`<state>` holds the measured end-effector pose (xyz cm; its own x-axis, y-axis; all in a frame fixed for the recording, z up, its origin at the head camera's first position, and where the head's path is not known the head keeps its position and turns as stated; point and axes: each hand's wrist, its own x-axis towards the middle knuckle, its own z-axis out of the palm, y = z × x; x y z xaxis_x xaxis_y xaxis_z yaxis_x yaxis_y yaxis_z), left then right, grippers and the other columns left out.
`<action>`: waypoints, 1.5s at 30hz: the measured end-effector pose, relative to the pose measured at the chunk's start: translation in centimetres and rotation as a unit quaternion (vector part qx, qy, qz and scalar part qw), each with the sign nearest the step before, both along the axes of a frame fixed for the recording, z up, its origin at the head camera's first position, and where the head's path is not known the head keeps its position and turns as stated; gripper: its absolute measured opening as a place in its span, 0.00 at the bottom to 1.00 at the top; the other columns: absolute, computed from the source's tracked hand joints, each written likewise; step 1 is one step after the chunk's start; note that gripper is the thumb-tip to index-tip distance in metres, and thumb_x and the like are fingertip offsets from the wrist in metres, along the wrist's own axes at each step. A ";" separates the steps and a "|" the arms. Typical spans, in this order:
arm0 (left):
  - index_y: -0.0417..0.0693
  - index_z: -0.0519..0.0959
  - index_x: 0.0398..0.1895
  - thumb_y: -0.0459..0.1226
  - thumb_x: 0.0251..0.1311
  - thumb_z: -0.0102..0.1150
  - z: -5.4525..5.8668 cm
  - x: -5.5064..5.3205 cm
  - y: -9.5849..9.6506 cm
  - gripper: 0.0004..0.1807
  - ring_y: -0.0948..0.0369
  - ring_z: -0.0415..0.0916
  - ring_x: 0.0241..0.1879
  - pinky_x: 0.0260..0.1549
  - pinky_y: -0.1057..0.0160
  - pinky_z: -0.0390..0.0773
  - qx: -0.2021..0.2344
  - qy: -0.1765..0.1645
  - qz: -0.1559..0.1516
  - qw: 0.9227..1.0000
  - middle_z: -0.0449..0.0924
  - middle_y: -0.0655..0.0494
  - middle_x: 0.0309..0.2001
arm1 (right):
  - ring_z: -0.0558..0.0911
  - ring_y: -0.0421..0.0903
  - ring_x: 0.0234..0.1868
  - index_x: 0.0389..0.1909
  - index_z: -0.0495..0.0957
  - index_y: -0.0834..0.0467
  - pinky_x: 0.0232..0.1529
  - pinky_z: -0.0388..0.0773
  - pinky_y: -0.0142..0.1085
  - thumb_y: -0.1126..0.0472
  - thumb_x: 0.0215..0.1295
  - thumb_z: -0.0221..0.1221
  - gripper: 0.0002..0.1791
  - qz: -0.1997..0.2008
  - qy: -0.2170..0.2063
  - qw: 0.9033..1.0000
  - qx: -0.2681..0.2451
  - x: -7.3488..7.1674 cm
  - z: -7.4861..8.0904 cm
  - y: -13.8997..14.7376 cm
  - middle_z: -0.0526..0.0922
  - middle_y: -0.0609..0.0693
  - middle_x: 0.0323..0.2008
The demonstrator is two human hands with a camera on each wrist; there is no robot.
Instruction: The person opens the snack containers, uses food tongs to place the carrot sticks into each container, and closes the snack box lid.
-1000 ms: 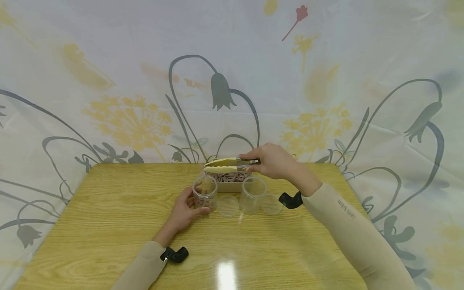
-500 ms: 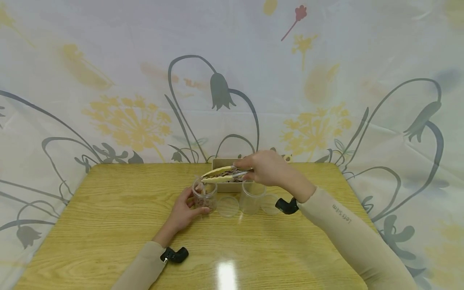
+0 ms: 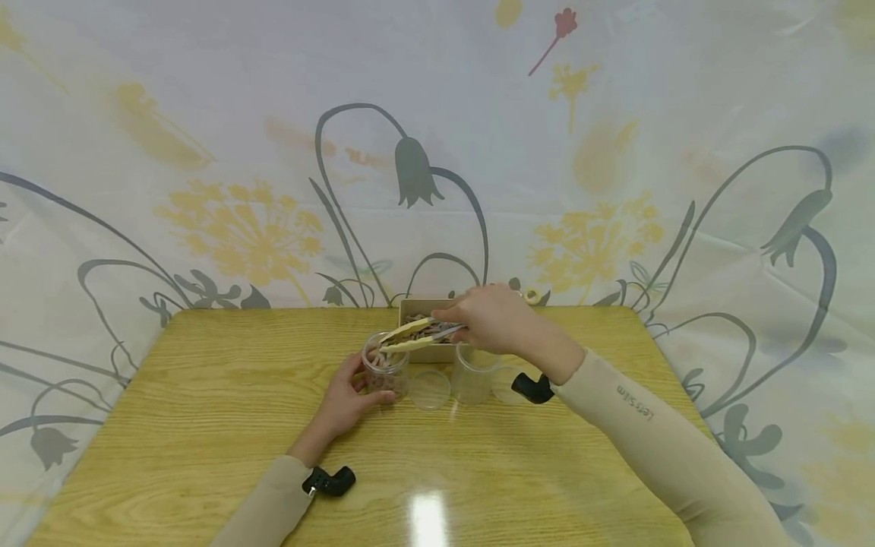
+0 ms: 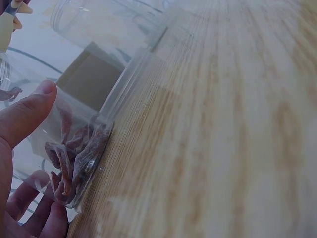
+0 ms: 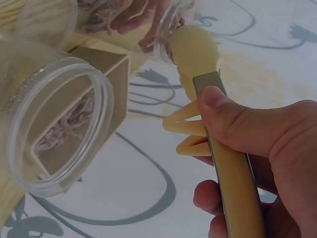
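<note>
Left jar (image 3: 387,374), held in left grip (image 3: 344,396). Tongs (image 3: 413,344), pinched in right grip (image 3: 494,317), at jar mouth. Possible spill of strips (image 4: 79,161) onto counter (image 3: 239,380) from snagging rim.

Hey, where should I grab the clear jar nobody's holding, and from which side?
Probably grip the jar around its round wall below the rim, from the near side: it stands upright, with the box partly behind it, a lid lying flat to its left, another to its right.

Metal/plas. tongs (image 5: 237,191), glossy clr. plas. jar (image 3: 387,371), shiny wood-look tbl. (image 3: 191,410)
</note>
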<state>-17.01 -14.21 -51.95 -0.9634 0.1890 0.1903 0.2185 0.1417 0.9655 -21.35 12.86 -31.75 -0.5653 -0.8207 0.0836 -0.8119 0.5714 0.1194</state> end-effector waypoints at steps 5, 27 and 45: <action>0.39 0.65 0.70 0.26 0.50 0.74 0.0 0.0 0.0 0.42 0.43 0.68 0.63 0.62 0.49 0.69 0.004 0.004 -0.001 1.000 0.66 0.40 0.61 | 0.84 0.42 0.31 0.58 0.83 0.47 0.24 0.78 0.36 0.51 0.58 0.72 0.25 -0.001 0.009 1.000 0.011 0.1 0.4 -0.3 0.88 0.46 0.41; 0.38 0.63 0.72 0.27 0.50 0.74 0.9 0.4 0.0 0.45 0.42 0.67 0.64 0.61 0.49 0.70 0.004 -0.011 -0.007 1.000 0.66 0.36 0.62 | 0.86 0.45 0.42 0.59 0.82 0.48 0.35 0.83 0.42 0.52 0.57 0.72 0.27 -0.024 -0.055 0.998 -0.032 -0.5 0.6 0.6 0.86 0.44 0.51; 0.34 0.64 0.71 0.24 0.47 0.75 0.4 0.2 0.0 0.45 0.41 0.66 0.64 0.62 0.52 0.69 0.016 -0.020 0.005 1.000 0.66 0.35 0.62 | 0.84 0.51 0.44 0.66 0.76 0.52 0.34 0.81 0.45 0.49 0.60 0.70 0.32 -0.145 -0.108 0.983 -0.036 -3.9 -1.1 4.5 0.83 0.53 0.55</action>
<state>-16.81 -14.20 -51.53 -0.9720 0.1745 0.1571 0.1782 0.1126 0.9775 -25.21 17.39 -32.84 -0.7852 -0.6191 -0.0113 -0.6160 0.7829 -0.0876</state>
